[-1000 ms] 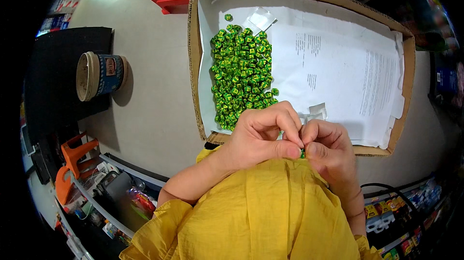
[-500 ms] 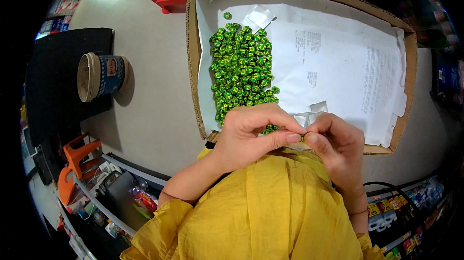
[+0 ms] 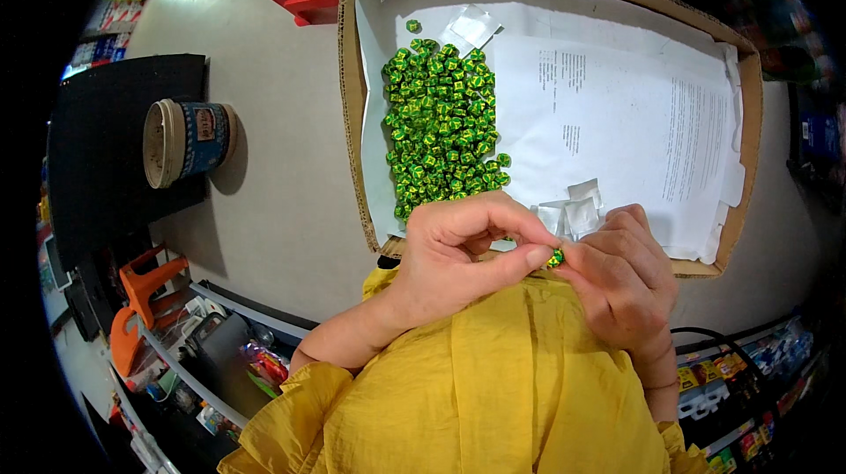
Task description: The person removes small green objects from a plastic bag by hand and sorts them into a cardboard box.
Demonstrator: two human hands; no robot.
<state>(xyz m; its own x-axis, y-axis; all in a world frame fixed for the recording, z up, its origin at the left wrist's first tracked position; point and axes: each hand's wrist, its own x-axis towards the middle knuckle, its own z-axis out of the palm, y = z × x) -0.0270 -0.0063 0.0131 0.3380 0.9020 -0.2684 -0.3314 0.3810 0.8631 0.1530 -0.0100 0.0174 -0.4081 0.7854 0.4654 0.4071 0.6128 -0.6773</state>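
Near the front edge of a shallow cardboard box [image 3: 351, 113], a small green-and-yellow faceted piece [image 3: 555, 258] sits between my two hands. My left hand [image 3: 458, 240] pinches it between thumb and forefinger. From the other side, my right hand [image 3: 624, 276] presses its thumb and forefinger to it, the other fingers curled in. A large heap of matching green-and-yellow pieces [image 3: 441, 126] fills the left part of the box, partly hidden by my left hand. Several silvery foil squares [image 3: 582, 217] lie just beyond my right hand.
White printed paper [image 3: 634, 122] lines the box. Another foil square [image 3: 473, 27] lies beyond the heap, near a lone green piece [image 3: 413, 25]. A red plastic stool [image 3: 313, 3] touches the far left. A blue tub [image 3: 198, 137] stands left, with an orange stool [image 3: 145, 285] nearer.
My right hand has turned and its fingers have curled in more. The small green piece now shows plainly between my fingertips, and more foil squares are visible behind it.
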